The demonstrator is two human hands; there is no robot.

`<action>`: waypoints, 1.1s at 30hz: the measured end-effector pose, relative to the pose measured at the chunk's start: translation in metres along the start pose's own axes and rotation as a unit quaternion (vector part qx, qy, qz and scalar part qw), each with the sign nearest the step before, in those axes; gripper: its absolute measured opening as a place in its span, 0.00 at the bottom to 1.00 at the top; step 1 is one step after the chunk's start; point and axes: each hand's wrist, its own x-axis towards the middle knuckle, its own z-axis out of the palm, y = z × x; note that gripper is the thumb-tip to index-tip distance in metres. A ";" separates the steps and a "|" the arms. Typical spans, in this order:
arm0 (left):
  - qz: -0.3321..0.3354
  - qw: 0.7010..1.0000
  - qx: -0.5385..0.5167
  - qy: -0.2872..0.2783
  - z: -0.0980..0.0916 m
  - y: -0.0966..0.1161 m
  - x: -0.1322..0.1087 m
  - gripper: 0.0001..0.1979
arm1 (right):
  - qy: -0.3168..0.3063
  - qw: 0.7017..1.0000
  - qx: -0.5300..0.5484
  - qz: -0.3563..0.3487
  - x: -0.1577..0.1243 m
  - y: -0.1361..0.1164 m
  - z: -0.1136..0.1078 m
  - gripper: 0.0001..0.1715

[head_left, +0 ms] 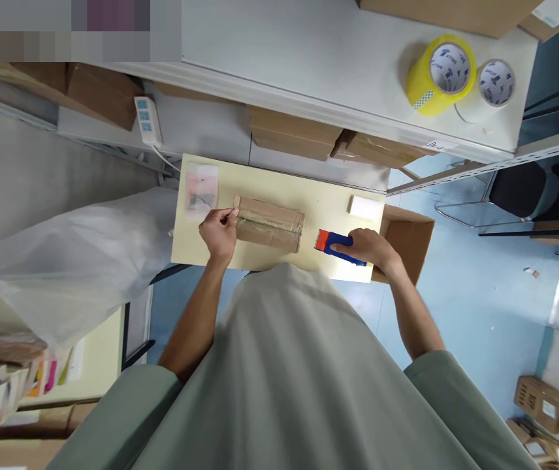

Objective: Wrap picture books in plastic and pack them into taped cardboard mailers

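On the pale yellow tabletop [328,196] lies a flat brown cardboard box [270,225] with shiny tape along its top seam. My left hand [219,233] is closed in a pinch at the box's left end, thumb and finger at its edge. My right hand [370,248] is wrapped around a blue tape dispenser [342,249] with an orange-red front end. That dispenser is held just right of the box, apart from it, its front pointing left. Whether a strip of tape hangs from it cannot be made out.
A printed sheet [202,189] and a white block [365,207] lie on the tabletop. An open carton [409,238] stands at its right edge. Above, a shelf [309,52] holds yellow tape [424,85] and white tape rolls. A power strip [148,121] is behind; plastic sheeting [88,241] hangs left.
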 end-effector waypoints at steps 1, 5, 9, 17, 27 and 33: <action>0.001 1.000 0.000 -0.005 0.000 0.000 -0.001 0.12 | 0.006 1.000 -0.016 0.007 0.006 -0.006 0.005 0.30; 0.013 1.000 0.011 -0.011 0.000 0.002 -0.009 0.14 | 0.020 0.998 -0.059 0.015 0.019 -0.030 0.024 0.30; 0.026 0.999 0.019 -0.005 -0.002 0.004 -0.017 0.14 | 0.042 0.997 -0.067 0.015 0.021 -0.050 0.042 0.28; 0.032 0.999 0.023 -0.005 -0.007 -0.001 -0.016 0.10 | 0.129 0.986 -0.091 0.046 0.043 -0.077 0.095 0.26; 0.087 0.996 -0.006 -0.012 -0.029 0.021 -0.007 0.11 | 0.209 0.973 -0.019 0.099 0.000 -0.054 0.053 0.30; 0.265 0.956 -0.105 -0.069 -0.049 0.121 0.020 0.12 | 0.341 0.939 0.012 0.038 -0.041 -0.074 -0.020 0.35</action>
